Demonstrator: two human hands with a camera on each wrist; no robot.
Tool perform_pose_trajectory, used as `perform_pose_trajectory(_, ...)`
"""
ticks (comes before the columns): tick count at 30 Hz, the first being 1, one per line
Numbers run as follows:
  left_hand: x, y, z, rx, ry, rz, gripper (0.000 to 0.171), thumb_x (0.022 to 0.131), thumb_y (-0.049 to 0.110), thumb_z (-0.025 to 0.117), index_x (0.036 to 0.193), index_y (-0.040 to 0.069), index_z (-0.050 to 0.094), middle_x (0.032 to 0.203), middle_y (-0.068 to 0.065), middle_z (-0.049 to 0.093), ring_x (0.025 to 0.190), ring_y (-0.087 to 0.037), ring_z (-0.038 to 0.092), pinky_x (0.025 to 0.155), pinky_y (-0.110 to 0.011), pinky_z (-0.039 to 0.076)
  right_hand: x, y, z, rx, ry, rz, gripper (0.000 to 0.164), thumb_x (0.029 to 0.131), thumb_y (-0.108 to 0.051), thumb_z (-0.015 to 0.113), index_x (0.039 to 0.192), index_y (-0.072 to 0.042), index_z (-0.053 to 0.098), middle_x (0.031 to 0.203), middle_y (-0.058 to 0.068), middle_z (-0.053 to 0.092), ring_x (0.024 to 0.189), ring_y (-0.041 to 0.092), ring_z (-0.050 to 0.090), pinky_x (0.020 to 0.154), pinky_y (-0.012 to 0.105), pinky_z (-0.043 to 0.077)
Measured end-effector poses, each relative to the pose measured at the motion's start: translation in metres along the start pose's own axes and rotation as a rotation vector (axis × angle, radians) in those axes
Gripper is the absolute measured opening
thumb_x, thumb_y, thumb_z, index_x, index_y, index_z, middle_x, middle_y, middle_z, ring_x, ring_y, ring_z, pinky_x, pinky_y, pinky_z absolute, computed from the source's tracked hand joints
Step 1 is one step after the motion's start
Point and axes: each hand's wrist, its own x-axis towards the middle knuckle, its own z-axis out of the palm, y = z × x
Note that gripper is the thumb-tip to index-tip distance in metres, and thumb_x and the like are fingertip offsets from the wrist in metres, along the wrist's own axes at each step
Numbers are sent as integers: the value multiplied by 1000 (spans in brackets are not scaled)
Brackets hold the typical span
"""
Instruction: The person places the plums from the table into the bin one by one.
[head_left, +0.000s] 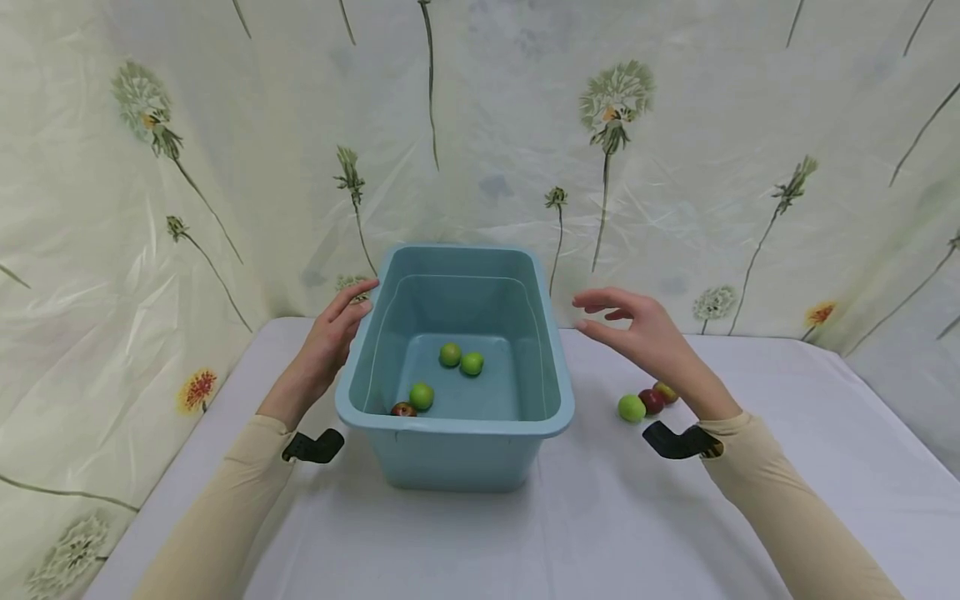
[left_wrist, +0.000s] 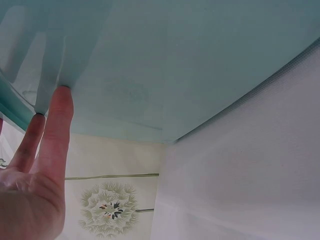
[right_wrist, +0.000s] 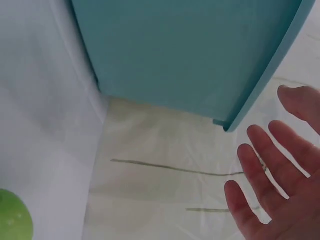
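Note:
A blue-grey plastic tub (head_left: 457, 427) stands upright on the table. Inside lie three small green round fruits (head_left: 450, 355) and a red one (head_left: 403, 409) close to the near left corner. My left hand (head_left: 322, 354) is at the tub's left side, its extended fingertips touching the outer wall under the rim in the left wrist view. Off the right rim, my right hand (head_left: 637, 329) hovers with fingers spread and nothing in them. Below its wrist, a green fruit (head_left: 632, 407), a dark red fruit (head_left: 652, 402) and a red-yellow fruit (head_left: 666, 392) sit grouped on the table.
A white cloth covers the table (head_left: 600, 533). Behind it and along both sides hangs a sheet (head_left: 480, 125) printed with dandelions. The tub's far end stands close to the back sheet. Black camera straps (head_left: 678, 440) stick out from both wrists.

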Motion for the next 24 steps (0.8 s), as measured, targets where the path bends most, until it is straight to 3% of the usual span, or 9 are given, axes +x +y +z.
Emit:
perform_pose_trajectory(8,-2,2,1,11,-2,-1,52,101,47,49,149,30,39,144,-6,44,126,-28,52,93,-47,47,-8,15,-6,-29,2,49,40,93,-31,70,128,-13,63,124,4,64,114,20,56,94,48,43)
perform_pose_trajectory(16,0,1,1,-6,2,2,50,102,43,49,149,27,40,142,-8,46,124,-28,53,87,-38,51,-17,31,-14,-59,-2,93,43,95,-33,67,131,-11,61,126,7,63,115,24,55,93,50,43)
perform_pose_trajectory(24,0,1,0,-15,3,-4,49,103,39,47,149,26,40,141,-9,46,124,-27,53,86,-36,51,-28,49,-21,-67,-9,164,43,95,-35,66,131,-12,60,126,7,62,116,25,56,94,47,43)
